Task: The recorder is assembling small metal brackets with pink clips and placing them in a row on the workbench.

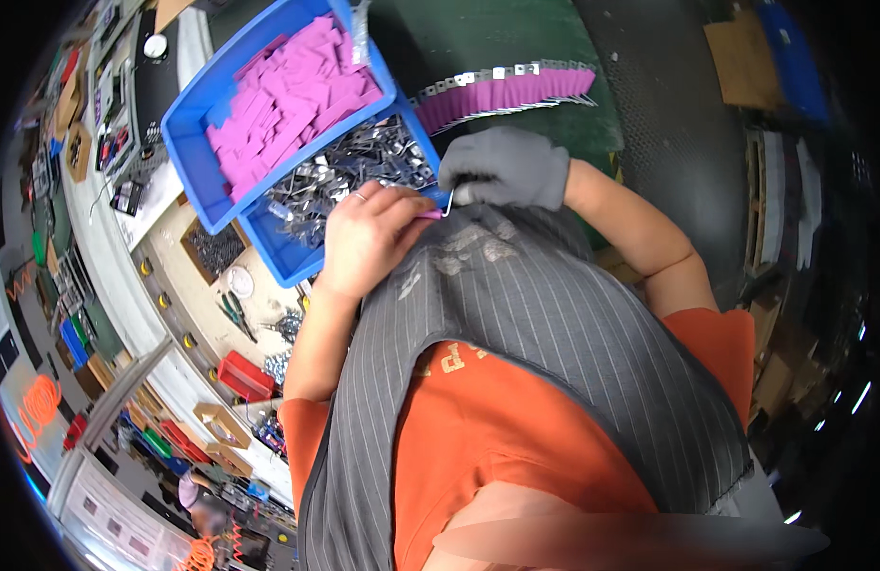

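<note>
Close in front of my apron, my bare left hand [369, 236] pinches a small purple strip [431, 214], mostly hidden by the fingers. Facing it, my right hand [511, 169] wears a grey glove, its fingers curled around a thin bent metal piece [449, 203]. The metal piece meets the end of the strip; whether they are joined I cannot tell. Just beyond my hands, a blue bin [286, 270] holds a heap of loose metal parts [350, 167]. A second blue bin [188, 157], resting over it, is filled with flat purple strips [288, 100].
On the green table [545, 33] lies a curved row of purple strips fitted with metal parts [507, 95]. Left of me, a workbench carries pliers [235, 314], a red bin [245, 377] and a tray of small dark parts [212, 249]. Cardboard [742, 62] stands at far right.
</note>
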A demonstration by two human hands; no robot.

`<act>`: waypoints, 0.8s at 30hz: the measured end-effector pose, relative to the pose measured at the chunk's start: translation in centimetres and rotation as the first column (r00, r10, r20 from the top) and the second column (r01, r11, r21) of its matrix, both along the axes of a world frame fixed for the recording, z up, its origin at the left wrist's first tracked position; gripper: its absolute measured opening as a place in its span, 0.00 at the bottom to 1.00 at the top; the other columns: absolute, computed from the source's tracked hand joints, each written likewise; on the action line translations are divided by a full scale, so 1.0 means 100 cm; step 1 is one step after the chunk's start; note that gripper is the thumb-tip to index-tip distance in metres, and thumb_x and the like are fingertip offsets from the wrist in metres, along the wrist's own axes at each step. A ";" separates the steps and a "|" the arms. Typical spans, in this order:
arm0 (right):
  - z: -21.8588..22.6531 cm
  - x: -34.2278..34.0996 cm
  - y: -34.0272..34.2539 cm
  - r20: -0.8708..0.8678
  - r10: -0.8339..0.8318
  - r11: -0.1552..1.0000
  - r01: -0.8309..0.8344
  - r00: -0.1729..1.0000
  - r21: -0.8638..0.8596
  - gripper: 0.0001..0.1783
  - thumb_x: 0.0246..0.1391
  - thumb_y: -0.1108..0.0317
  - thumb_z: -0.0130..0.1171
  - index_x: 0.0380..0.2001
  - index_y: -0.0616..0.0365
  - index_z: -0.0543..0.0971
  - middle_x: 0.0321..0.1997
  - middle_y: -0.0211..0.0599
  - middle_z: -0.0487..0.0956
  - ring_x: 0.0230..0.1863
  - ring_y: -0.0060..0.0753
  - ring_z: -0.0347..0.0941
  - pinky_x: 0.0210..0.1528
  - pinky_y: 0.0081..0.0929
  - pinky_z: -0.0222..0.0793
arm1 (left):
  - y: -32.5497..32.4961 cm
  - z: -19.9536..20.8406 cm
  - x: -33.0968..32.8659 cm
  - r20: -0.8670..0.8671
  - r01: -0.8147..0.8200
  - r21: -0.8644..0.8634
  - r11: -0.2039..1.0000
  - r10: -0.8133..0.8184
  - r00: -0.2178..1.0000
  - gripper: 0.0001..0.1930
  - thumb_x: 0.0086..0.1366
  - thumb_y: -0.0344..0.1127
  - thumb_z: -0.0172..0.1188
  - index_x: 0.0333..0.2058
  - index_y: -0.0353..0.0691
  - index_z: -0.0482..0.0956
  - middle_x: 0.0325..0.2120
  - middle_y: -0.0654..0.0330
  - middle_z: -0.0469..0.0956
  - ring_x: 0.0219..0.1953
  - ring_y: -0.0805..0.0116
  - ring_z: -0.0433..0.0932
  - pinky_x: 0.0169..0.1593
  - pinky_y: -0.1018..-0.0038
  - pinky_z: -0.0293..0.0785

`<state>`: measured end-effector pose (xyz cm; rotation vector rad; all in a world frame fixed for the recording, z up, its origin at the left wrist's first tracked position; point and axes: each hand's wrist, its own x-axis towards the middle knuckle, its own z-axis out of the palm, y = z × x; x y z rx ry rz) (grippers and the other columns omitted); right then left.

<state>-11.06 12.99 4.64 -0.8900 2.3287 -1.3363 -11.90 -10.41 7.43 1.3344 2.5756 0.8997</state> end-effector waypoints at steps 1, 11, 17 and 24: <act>-0.005 0.005 0.002 0.021 -0.007 1.000 0.007 1.000 -0.008 0.11 0.47 0.64 0.59 0.33 0.57 0.76 0.34 0.37 0.75 0.34 0.41 0.73 0.38 0.33 0.69 | 0.006 -0.007 0.004 -0.044 0.028 -0.004 1.000 -0.028 0.999 0.08 0.47 0.34 0.64 0.29 0.48 0.80 0.29 0.70 0.77 0.29 0.68 0.73 0.33 0.73 0.69; -0.115 0.038 0.176 -0.183 -0.871 0.359 0.845 0.456 0.396 0.14 0.51 0.59 0.56 0.37 0.55 0.77 0.39 0.46 0.78 0.42 0.48 0.74 0.44 0.38 0.69 | 0.018 -0.020 0.001 0.135 -0.124 -0.027 0.992 0.126 0.983 0.19 0.50 0.32 0.65 0.42 0.42 0.75 0.38 0.57 0.74 0.40 0.56 0.73 0.43 0.65 0.71; -0.148 0.041 0.220 -0.185 -0.822 0.311 0.696 0.539 0.647 0.11 0.52 0.64 0.53 0.38 0.53 0.76 0.39 0.47 0.77 0.43 0.51 0.72 0.44 0.40 0.68 | 0.017 -0.040 0.006 0.298 -0.137 -0.083 0.987 0.155 0.942 0.15 0.51 0.29 0.63 0.40 0.42 0.77 0.37 0.57 0.75 0.39 0.55 0.74 0.42 0.65 0.71; -0.156 0.037 0.220 -0.179 -0.653 0.513 0.604 0.735 0.610 0.10 0.52 0.67 0.52 0.39 0.54 0.75 0.41 0.47 0.76 0.44 0.52 0.72 0.45 0.41 0.68 | 0.010 -0.038 0.007 0.336 -0.175 -0.099 0.980 0.198 0.921 0.15 0.52 0.30 0.62 0.41 0.41 0.77 0.35 0.55 0.76 0.38 0.54 0.75 0.42 0.64 0.72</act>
